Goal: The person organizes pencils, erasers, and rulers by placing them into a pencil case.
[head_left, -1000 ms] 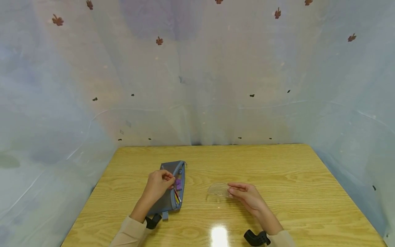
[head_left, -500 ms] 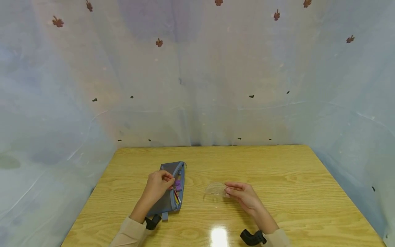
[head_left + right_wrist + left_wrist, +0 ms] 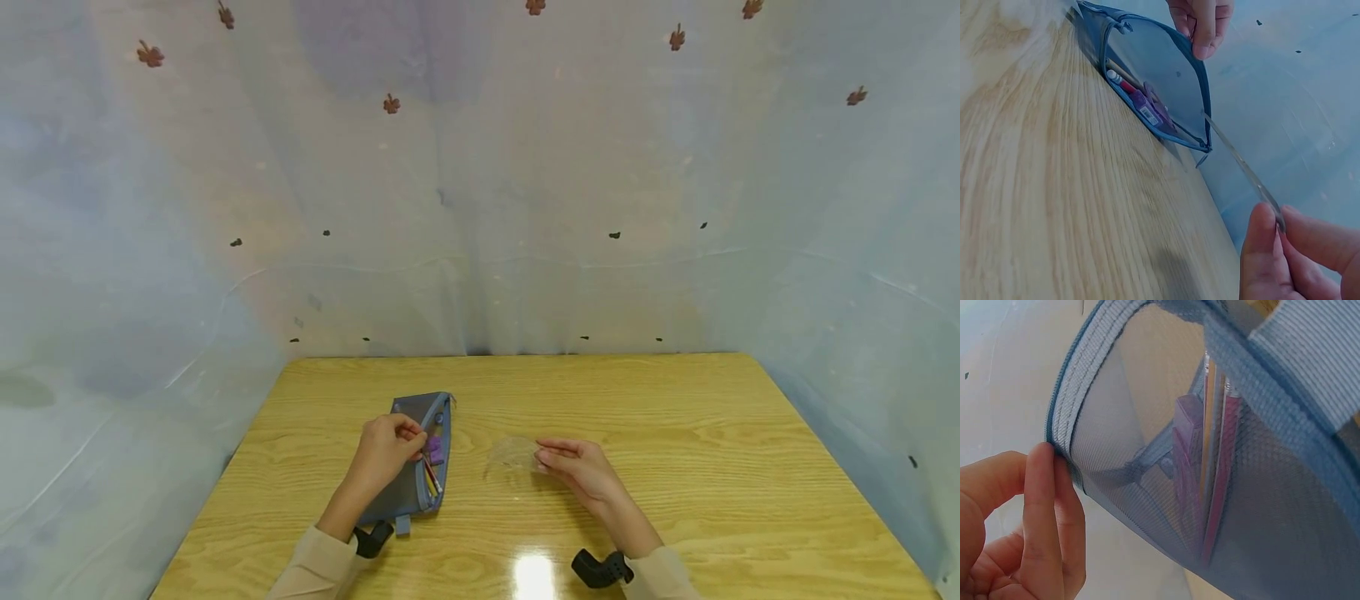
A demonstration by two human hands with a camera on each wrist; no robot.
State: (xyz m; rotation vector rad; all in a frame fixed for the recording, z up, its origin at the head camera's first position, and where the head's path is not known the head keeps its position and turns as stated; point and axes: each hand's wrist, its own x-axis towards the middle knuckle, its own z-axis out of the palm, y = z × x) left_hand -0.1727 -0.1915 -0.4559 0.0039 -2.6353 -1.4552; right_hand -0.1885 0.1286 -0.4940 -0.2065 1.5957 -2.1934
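Observation:
A blue mesh pencil case (image 3: 405, 492) lies on the left of the table, its zipped mouth spread wide. My left hand (image 3: 382, 454) pinches the upper zipper edge and holds it up; the left wrist view shows the fingertips on that edge. Inside the case are pencils (image 3: 1219, 462) and a purple item with a barcode label (image 3: 1147, 111). To the right of the case, my right hand (image 3: 585, 475) pinches a clear protractor (image 3: 513, 454) by one end, above the table. In the right wrist view the protractor appears edge-on, pointing toward the case's mouth.
The wooden table (image 3: 637, 400) extends around both hands. A pale curtain (image 3: 525, 183) with leaf shapes hangs behind the table and along its sides. A bright light reflection sits near the table's front.
My right hand has moved left with the protractor, bringing it nearer the pencil case. The left hand and the case have stayed in place.

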